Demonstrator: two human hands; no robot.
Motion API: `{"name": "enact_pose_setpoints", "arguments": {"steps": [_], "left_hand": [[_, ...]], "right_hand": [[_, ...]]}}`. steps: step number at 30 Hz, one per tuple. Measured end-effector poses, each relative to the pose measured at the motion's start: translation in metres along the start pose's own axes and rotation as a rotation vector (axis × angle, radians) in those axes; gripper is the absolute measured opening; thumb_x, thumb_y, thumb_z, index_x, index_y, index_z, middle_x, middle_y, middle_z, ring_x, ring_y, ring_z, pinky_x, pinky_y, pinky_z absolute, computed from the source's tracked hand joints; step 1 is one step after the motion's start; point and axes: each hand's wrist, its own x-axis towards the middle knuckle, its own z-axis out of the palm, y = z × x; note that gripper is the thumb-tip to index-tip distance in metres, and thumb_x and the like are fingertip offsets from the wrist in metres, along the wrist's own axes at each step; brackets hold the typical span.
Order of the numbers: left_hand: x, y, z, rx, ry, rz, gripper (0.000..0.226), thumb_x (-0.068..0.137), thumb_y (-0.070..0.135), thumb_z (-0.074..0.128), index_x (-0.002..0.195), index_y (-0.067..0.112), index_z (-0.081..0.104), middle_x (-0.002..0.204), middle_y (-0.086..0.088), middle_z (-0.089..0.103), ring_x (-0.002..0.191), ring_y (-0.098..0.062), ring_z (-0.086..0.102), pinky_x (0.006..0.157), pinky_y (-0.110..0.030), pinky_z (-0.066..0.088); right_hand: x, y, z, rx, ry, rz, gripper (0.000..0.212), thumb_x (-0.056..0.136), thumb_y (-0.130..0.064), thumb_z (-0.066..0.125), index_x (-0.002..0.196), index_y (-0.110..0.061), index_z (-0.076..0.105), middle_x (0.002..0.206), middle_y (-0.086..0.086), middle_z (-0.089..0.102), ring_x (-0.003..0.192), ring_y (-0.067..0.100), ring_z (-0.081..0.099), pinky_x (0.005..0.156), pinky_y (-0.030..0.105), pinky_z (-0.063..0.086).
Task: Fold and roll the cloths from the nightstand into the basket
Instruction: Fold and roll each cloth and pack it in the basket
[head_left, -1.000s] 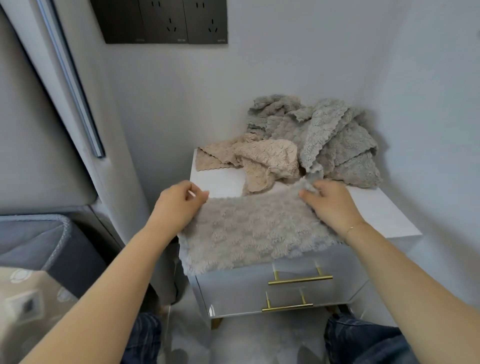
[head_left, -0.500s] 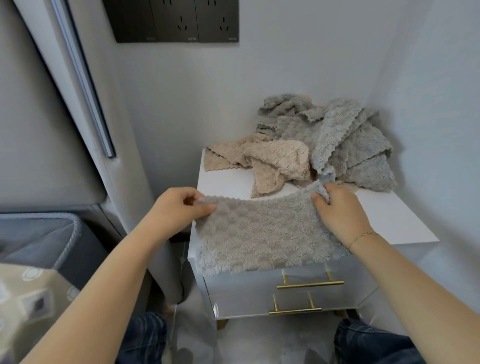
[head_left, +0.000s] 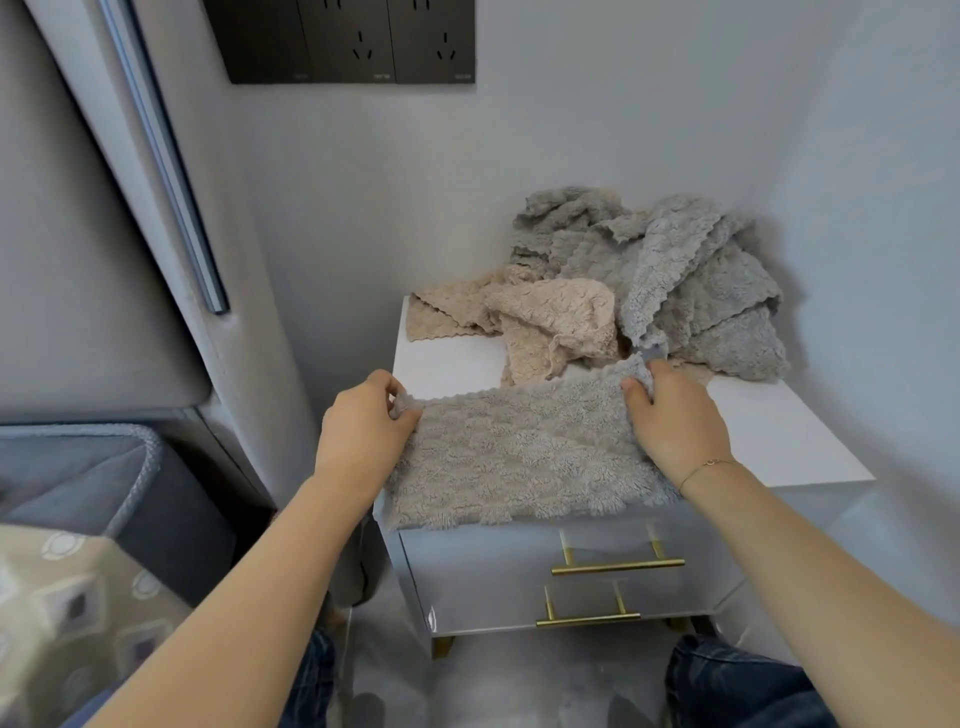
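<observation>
A fluffy grey cloth (head_left: 519, 457) lies spread over the front of the white nightstand (head_left: 779, 436), its near edge hanging over the drawer. My left hand (head_left: 358, 431) pinches its far left corner, and my right hand (head_left: 675, 415) pinches its far right corner. Both corners are lifted slightly off the top. Behind it lies a crumpled beige cloth (head_left: 550, 322), with a heap of grey cloths (head_left: 691, 280) in the back right corner. The basket is not in view.
Walls close in behind and to the right of the nightstand. A padded headboard (head_left: 104, 234) and a bed with a grey cushion (head_left: 78, 473) stand at the left. Two drawers with gold handles (head_left: 618, 566) face me. My knees show at the bottom.
Both hands have lifted the cloth's far corners and drawn them toward me, so the far edge has come off the nightstand top.
</observation>
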Motion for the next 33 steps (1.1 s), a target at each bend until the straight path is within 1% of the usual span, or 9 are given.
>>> {"name": "enact_pose_setpoints", "arguments": {"steps": [3, 6, 11, 16, 19, 21, 24, 27, 33], "left_hand": [[-0.006, 0.004, 0.002, 0.25, 0.121, 0.104, 0.04, 0.089, 0.024, 0.061, 0.126, 0.015, 0.05, 0.121, -0.009, 0.051, 0.106, -0.029, 0.048, 0.085, -0.041, 0.04], [-0.025, 0.029, 0.003, 0.22, 0.237, 0.357, 0.036, 0.089, 0.018, 0.058, 0.124, 0.013, 0.055, 0.125, -0.009, 0.052, 0.11, -0.032, 0.049, 0.086, -0.045, 0.04], [-0.056, 0.055, 0.026, 0.166, -0.238, 0.525, 0.06, 0.097, 0.056, 0.013, 0.149, 0.028, 0.023, 0.156, 0.003, 0.022, 0.143, -0.016, 0.019, 0.116, -0.038, 0.018], [-0.049, 0.037, 0.04, 0.373, -0.404, 0.509, 0.07, 0.084, 0.067, -0.011, 0.148, 0.039, -0.011, 0.159, 0.005, -0.017, 0.145, -0.012, -0.017, 0.116, -0.038, -0.012], [-0.047, 0.03, 0.039, 0.356, -0.414, 0.546, 0.082, 0.064, 0.075, -0.029, 0.14, 0.046, -0.02, 0.157, 0.009, -0.02, 0.142, -0.008, -0.022, 0.111, -0.033, -0.017], [-0.047, 0.029, 0.038, 0.339, -0.43, 0.556, 0.083, 0.058, 0.075, -0.035, 0.136, 0.049, -0.023, 0.156, 0.011, -0.022, 0.138, -0.004, -0.026, 0.11, -0.032, -0.019], [-0.046, 0.03, 0.037, 0.311, -0.444, 0.545, 0.086, 0.052, 0.077, -0.039, 0.133, 0.05, -0.024, 0.154, 0.013, -0.024, 0.136, -0.003, -0.028, 0.11, -0.031, -0.02], [-0.046, 0.03, 0.037, 0.315, -0.451, 0.547, 0.087, 0.049, 0.077, -0.041, 0.13, 0.051, -0.026, 0.152, 0.015, -0.025, 0.135, -0.002, -0.028, 0.111, -0.032, -0.019], [-0.046, 0.028, 0.039, 0.303, -0.438, 0.558, 0.084, 0.057, 0.076, -0.035, 0.136, 0.049, -0.023, 0.151, 0.016, -0.025, 0.137, -0.001, -0.026, 0.11, -0.032, -0.02]], "right_hand": [[-0.005, -0.003, -0.003, -0.001, 0.003, 0.01, 0.033, 0.097, -0.032, 0.05, 0.119, -0.007, 0.049, 0.08, 0.011, 0.059, 0.073, 0.031, 0.056, 0.057, 0.033, 0.038], [-0.011, -0.004, -0.013, -0.038, -0.011, 0.021, 0.04, 0.092, -0.046, 0.053, 0.115, -0.014, 0.047, 0.082, 0.001, 0.055, 0.071, 0.024, 0.05, 0.056, 0.031, 0.032], [-0.021, 0.007, -0.037, -0.06, -0.23, 0.172, 0.058, 0.081, -0.069, 0.051, 0.088, -0.012, 0.053, 0.082, 0.003, 0.06, 0.082, 0.025, 0.059, 0.064, 0.032, 0.038], [-0.028, 0.006, -0.032, 0.105, -0.39, 0.174, 0.053, 0.081, -0.045, 0.069, 0.054, -0.015, 0.034, 0.055, 0.001, 0.034, 0.052, 0.016, 0.037, 0.051, 0.027, 0.022], [-0.029, -0.007, -0.037, 0.391, -0.437, 0.268, 0.031, 0.085, -0.034, 0.067, 0.069, -0.011, 0.053, 0.065, 0.004, 0.05, 0.06, 0.016, 0.049, 0.054, 0.02, 0.036], [-0.026, -0.013, -0.04, 0.767, -0.52, 0.482, 0.035, 0.087, -0.031, 0.063, 0.109, -0.003, 0.063, 0.101, 0.017, 0.069, 0.095, 0.031, 0.063, 0.087, 0.032, 0.047], [-0.025, -0.018, -0.041, 1.252, -0.687, 0.698, 0.024, 0.093, -0.017, 0.056, 0.11, -0.003, 0.063, 0.108, 0.018, 0.07, 0.101, 0.029, 0.066, 0.101, 0.042, 0.045], [-0.02, -0.018, -0.036, 1.405, -0.699, 0.772, 0.013, 0.09, -0.011, 0.056, 0.095, -0.003, 0.066, 0.095, 0.016, 0.072, 0.081, 0.026, 0.071, 0.091, 0.039, 0.052], [-0.015, -0.014, -0.034, 1.523, -0.582, 0.728, 0.016, 0.089, -0.004, 0.053, 0.1, -0.001, 0.065, 0.092, 0.018, 0.072, 0.073, 0.028, 0.072, 0.06, 0.042, 0.058]]}}
